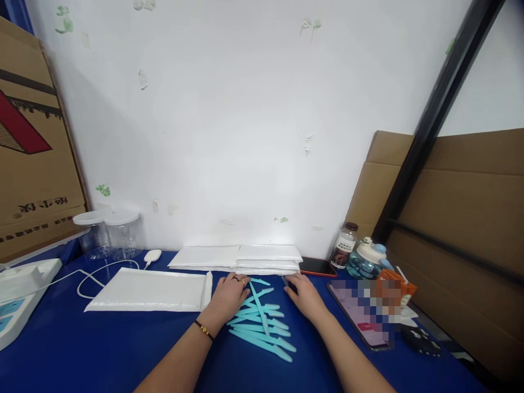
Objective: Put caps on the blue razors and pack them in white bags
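Note:
Several thin turquoise plastic sticks [262, 326] lie in a loose heap on the blue table [102, 349] between my hands. My left hand [227, 297] rests palm down at the heap's left edge, fingers stretched out toward a stack of white padded envelopes [254, 258]. My right hand [303, 295] lies flat at the heap's right edge, its fingertips on or at a small dark object that I cannot make out. Neither hand grips a stick. A single white padded envelope [149, 290] lies just left of my left hand.
Two clear jars with white lids [108, 234] stand at the back left beside a cardboard box [33, 147] and a white device [16, 297] with a cable. At the right are a phone [317, 267], a brown bottle [343, 245], a blue bottle [365, 258], a tablet [362, 314] and cardboard sheets [462, 218].

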A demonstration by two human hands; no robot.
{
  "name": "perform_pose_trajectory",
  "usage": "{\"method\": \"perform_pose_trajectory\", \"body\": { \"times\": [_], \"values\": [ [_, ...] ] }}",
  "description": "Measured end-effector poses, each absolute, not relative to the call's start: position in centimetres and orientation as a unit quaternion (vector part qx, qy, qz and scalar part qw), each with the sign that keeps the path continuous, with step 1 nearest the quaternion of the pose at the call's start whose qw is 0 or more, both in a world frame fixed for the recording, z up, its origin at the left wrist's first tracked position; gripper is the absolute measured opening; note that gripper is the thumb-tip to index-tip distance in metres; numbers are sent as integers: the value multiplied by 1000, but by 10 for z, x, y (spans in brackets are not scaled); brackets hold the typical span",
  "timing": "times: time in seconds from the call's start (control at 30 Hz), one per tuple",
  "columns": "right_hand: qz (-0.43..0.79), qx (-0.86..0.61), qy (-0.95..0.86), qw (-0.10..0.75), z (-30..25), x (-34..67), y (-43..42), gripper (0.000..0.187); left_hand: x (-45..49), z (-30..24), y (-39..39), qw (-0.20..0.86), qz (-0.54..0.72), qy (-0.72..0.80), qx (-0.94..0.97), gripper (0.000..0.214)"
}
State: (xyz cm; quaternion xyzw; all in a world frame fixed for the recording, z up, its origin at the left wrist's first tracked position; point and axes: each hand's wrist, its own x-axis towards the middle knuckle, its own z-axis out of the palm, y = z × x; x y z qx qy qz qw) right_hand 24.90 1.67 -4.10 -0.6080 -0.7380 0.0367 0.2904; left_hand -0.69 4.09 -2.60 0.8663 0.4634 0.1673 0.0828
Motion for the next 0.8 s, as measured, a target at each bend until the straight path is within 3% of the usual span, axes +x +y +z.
{"method": "perform_pose_trajectory", "body": {
  "times": [0.23, 0.33, 0.5, 0.67, 0.8],
  "values": [
    [-40, -646, -743, 171, -37, 233, 17, 25, -6, -19, 41, 83, 151, 485, 857, 18],
    [-64, -630, -755, 171, -36, 231, 16, 21, -7, -19, 44, 79, 150, 484, 859, 9],
    [-84, -610, -766, 184, -40, 225, 16, 17, -10, -21, 46, 38, 148, 487, 860, 20],
    [-9, -611, -741, 278, -42, 230, 16, 12, -15, -18, 45, 48, 147, 518, 841, 26],
    [109, -592, -702, 380, -37, 236, 12, 13, -17, -12, 43, 130, 194, 520, 822, 35]
  ]
}}
